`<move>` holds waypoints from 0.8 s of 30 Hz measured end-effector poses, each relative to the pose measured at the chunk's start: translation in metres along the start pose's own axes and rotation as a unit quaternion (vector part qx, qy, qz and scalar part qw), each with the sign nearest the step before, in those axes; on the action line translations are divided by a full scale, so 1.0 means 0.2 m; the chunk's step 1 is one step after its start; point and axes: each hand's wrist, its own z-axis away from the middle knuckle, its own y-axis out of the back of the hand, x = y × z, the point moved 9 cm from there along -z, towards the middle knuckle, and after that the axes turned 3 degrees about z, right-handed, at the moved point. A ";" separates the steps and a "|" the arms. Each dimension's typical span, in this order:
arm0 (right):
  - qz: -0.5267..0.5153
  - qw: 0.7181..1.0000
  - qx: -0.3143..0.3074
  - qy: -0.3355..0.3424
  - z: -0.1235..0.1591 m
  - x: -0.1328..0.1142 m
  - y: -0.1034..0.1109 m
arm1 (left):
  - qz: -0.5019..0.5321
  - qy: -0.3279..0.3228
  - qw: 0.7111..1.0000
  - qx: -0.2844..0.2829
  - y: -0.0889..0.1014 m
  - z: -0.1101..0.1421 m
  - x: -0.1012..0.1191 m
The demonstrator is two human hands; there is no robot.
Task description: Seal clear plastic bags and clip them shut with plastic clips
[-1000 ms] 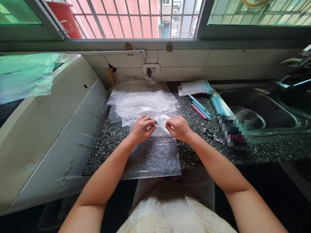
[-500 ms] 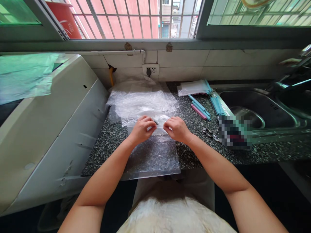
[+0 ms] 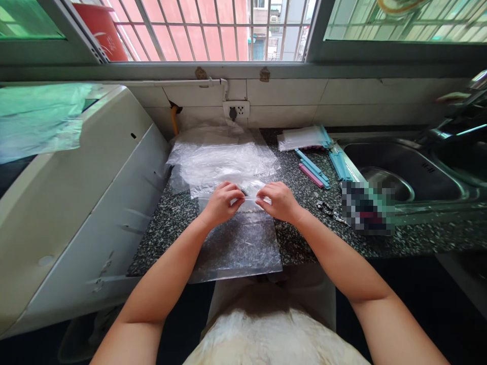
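Lying on a speckled counter (image 3: 163, 228) below a barred window (image 3: 213, 24), a clear plastic bag (image 3: 241, 248) reaches the front edge. Left hand (image 3: 225, 201) and right hand (image 3: 279, 201) pinch its pale strip (image 3: 250, 199), which runs left to right. Clear bags (image 3: 228, 157) pile just behind; a metal sink (image 3: 429, 177) sits right.
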 end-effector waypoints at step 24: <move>0.033 0.999 0.004 0.014 0.00 -0.01 0.00 | -0.001 0.019 1.000 -0.003 0.00 0.00 -0.01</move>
